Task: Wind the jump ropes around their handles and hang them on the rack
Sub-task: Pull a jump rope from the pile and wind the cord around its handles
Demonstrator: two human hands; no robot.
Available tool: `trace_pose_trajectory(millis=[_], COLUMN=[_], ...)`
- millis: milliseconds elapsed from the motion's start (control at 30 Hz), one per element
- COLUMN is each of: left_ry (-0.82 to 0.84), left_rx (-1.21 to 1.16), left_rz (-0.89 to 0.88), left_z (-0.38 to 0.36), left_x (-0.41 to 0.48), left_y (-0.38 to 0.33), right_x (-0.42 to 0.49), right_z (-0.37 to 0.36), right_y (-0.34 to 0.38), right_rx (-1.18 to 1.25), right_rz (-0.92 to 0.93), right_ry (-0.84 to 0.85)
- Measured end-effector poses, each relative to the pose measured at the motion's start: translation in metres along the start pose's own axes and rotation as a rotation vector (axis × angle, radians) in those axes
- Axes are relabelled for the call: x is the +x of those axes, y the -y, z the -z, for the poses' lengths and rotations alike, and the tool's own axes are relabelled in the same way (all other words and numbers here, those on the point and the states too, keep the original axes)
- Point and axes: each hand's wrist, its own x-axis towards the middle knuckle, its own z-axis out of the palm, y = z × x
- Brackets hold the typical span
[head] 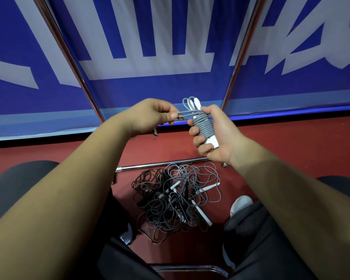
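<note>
Jump ropes (176,201): tangled heap on the floor (291,142), none wound yet.
Grey rope (203,126): nearly all coiled round its handles (213,142), gripped by the right hand (217,134).
Left hand (148,116): pinches the final loop.
Hanging: not yet done.

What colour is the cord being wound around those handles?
Grey cord coiled round white handles, clearest in the head view.

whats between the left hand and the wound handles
Head view: a short doubled stretch of grey rope, pinched by the left hand, running to the white handles.
</note>
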Motion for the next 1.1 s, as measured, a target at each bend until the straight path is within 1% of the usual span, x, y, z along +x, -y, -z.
trace_pose_trajectory(millis=[67, 233, 300, 400, 567, 733, 800, 867, 967, 1100], left_ry=[0.027, 0.086, 0.120, 0.138, 0.050, 0.043, 0.021, -0.003, -0.034, -0.061], left_rx=[0.042, 0.001, -0.009, 0.062, 0.173, 0.075, -0.006, -0.043, -0.026, 0.049], left_rz=[0.021, 0.076, 0.086, 0.070, 0.026, -0.050, -0.052, -0.062, -0.087, -0.082], left_z=[0.000, -0.011, -0.012, -0.011, -0.011, -0.007, -0.003, 0.002, 0.004, 0.008], left_x=[0.000, -0.004, -0.004, -0.004, -0.001, -0.004, -0.004, -0.003, -0.004, -0.005], left_y=[0.002, -0.001, -0.001, 0.000, 0.002, 0.002, -0.002, -0.006, -0.013, -0.019], right_x=[-0.003, -0.009, -0.011, -0.012, -0.012, -0.014, -0.013, -0.012, -0.010, -0.008], right_z=[-0.002, -0.007, -0.009, -0.010, -0.008, -0.007, -0.008, -0.007, -0.006, -0.005], right_y=[0.000, -0.005, -0.007, -0.010, -0.015, -0.018, -0.019, -0.018, -0.017, -0.019], right_rx=[-0.011, -0.072, -0.128, -0.179, -0.228, -0.326, -0.336, -0.330, -0.334, -0.295], right_rz=[-0.027, -0.081, -0.091, -0.113, -0.202, -0.236, -0.256, -0.281, -0.279, -0.264], right_ry=[0.047, 0.170, 0.194, 0.210, 0.305, 0.404, 0.404, 0.367, 0.321, 0.304])
